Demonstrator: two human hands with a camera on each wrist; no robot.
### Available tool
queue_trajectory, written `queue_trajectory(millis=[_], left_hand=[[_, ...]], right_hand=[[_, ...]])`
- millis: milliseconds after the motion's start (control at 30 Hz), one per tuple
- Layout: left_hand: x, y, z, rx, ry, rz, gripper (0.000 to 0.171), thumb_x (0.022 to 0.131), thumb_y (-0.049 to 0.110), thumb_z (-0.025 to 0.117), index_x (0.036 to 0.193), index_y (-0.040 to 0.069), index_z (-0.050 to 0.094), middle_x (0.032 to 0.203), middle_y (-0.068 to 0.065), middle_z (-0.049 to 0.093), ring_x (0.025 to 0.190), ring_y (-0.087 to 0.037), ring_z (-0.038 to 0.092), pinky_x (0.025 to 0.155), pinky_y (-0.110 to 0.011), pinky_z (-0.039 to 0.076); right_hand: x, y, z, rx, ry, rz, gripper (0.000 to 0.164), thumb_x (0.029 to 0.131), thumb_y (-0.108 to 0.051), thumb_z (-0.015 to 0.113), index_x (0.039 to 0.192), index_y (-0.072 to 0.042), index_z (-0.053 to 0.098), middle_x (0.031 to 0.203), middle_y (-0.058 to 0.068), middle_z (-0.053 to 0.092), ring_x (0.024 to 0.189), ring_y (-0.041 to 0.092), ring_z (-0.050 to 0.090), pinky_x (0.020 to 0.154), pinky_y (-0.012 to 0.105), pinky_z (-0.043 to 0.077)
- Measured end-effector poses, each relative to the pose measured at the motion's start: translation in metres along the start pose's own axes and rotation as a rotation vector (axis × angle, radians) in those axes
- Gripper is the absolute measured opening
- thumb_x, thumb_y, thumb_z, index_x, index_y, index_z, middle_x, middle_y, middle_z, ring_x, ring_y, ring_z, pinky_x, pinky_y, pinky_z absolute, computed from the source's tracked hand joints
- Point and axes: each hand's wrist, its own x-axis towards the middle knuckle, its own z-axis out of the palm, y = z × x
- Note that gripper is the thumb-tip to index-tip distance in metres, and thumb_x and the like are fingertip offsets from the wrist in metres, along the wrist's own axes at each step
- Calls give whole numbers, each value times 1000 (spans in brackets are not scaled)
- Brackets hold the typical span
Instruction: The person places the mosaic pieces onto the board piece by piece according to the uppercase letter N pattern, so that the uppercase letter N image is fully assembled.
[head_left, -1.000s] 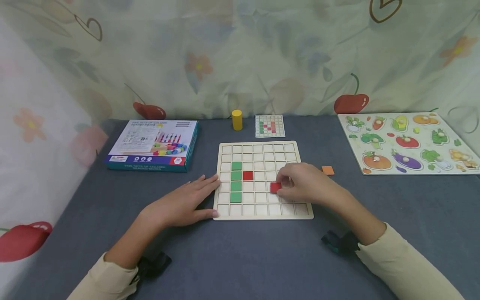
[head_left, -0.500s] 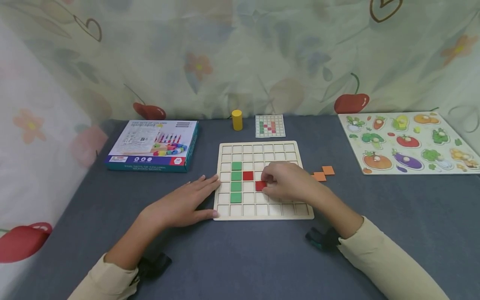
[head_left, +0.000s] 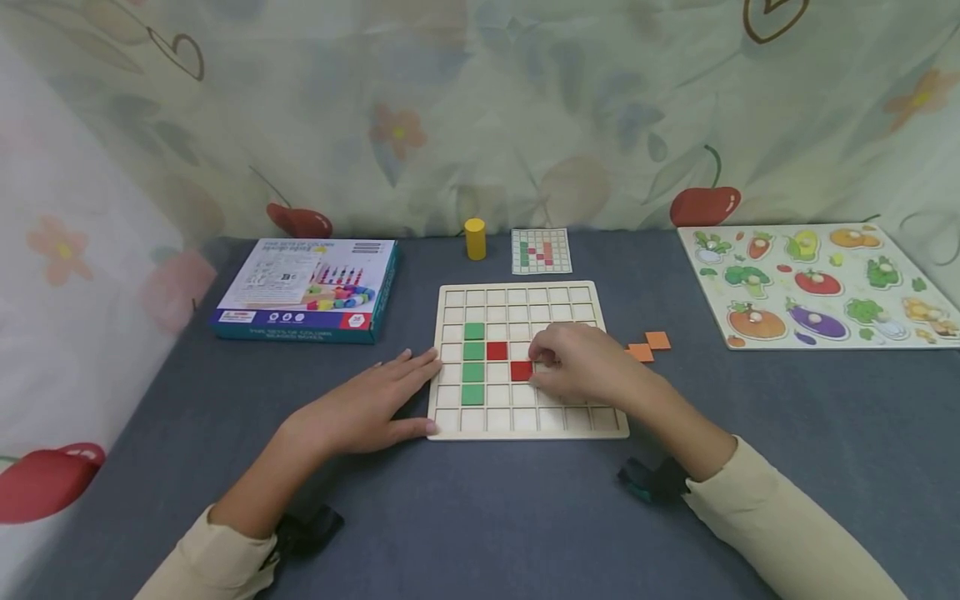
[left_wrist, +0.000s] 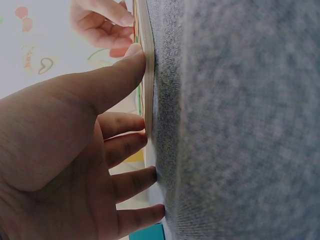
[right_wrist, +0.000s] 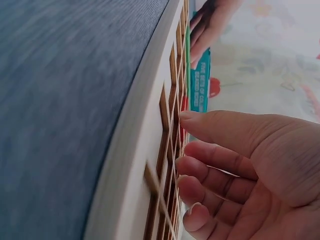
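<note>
The wooden grid board (head_left: pixel 527 433) lies on the table. Its cells hold a column of green tiles (head_left: pixel 473 372) and two red tiles, the upper one (head_left: pixel 497 351) beside the green column and the lower red tile (head_left: pixel 521 372) one cell down and to the right. My left hand (head_left: pixel 375 404) rests at the board's left edge, fingers spread, thumb at the lower corner. My right hand (head_left: pixel 585 362) is over the board's right part, its thumb tip at the lower red tile. In the right wrist view the fingers (right_wrist: pixel 215 175) are loosely bent, with no tile between them.
Orange tiles (head_left: pixel 657 340) lie just right of the board, partly behind my right hand. Behind the board are a printed pattern card (head_left: pixel 542 252) and a yellow cylinder (head_left: pixel 475 239). A boxed toy set (head_left: pixel 303 292) stands left, a vegetable puzzle board (head_left: pixel 821 287) right.
My right hand carried the lower red tile leftward into its cell, then drew back slightly to the right, off the tile. More orange tiles came into sight. My left hand stayed still.
</note>
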Motion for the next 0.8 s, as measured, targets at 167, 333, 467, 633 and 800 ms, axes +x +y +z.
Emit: queue_trajectory(millis=[167,333,467,633,800], left_hand=[[0,-1,0,-2,-6,-5,86,94,52,64,160,12,26,165,-6,20,151,-35,14,117,-58,19],[0,0,0,-5,-4,-1,86,94,51,65,160,11,26,165,-6,20,151,-36,14,117,-59,18],[0,0,0,-3,-7,-1,87,94,52,65,160,11,26,165,-6,20,151,-36,14,117,-59,18],[2,1,1,-2,-7,-4,87,94,52,65,160,12,25,165,-5,20,151,-35,13,117,-59,18],[1,1,1,-6,-7,-12,87,94,52,65,160,12,25,165,-6,20,151,-35,13,117,-59,18]], right_hand=[[-11,11,-7,41,17,26,17,84,-12,71,100,-9,74,91,-1,66,84,17,58,77,36,50],[-22,23,-19,61,38,29,15,85,-9,72,100,-6,75,86,-1,65,78,17,57,68,34,49],[-35,36,-28,41,32,38,15,85,-9,77,99,-5,74,82,-2,63,74,16,55,66,34,47],[-52,57,-38,14,-7,67,14,83,-9,81,95,-7,74,80,-4,63,74,15,56,68,36,50],[-64,69,-41,-26,-36,87,16,80,-10,83,93,-10,73,81,-5,63,75,14,57,72,38,51]])
